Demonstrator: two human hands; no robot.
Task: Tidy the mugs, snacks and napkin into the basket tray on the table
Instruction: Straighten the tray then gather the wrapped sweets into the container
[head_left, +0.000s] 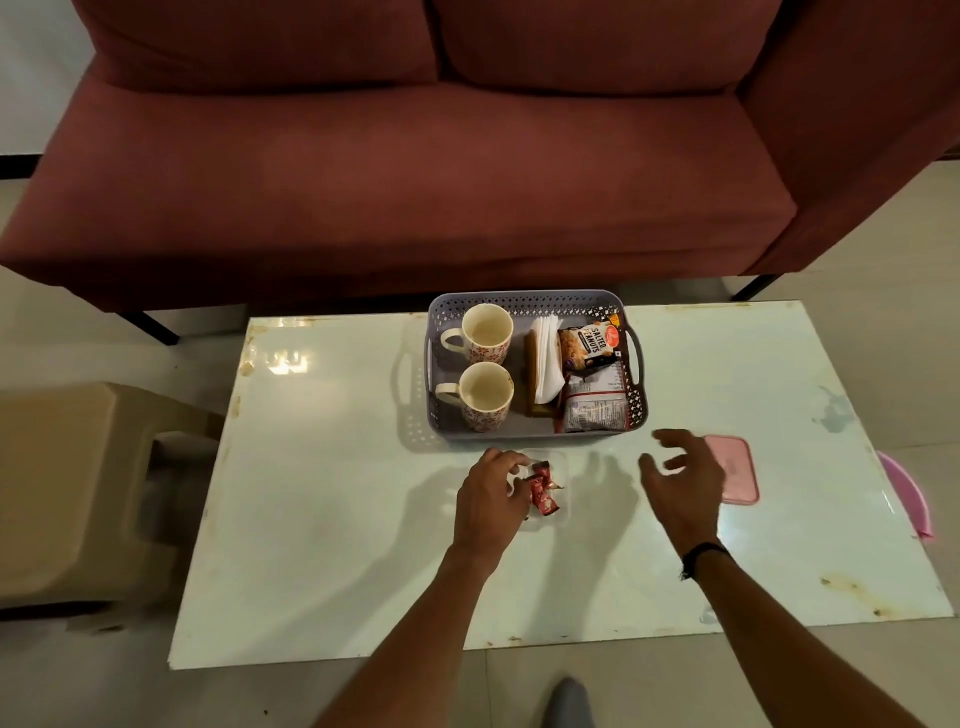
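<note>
The left hand (491, 493) is curled over red sweets (543, 491) that lie in a clear tub (563, 512). Its fingertips touch the wrappers, but I cannot tell if it grips them. The right hand (683, 480) hovers with its fingers spread, holding nothing, partly over a pink lid (740, 478) near the tabletop's right edge.

Just beyond both hands, at the middle of the far edge, stands the basket (535, 301). It already holds two mugs (485, 364) on its left side, white napkins (545, 364) in the middle and snack packets (592, 379) on its right.

The job looks nearly done: the sweets seem to be the only snacks left outside. They sit just before the basket's near wall, under the left hand and well left of the right hand.
</note>
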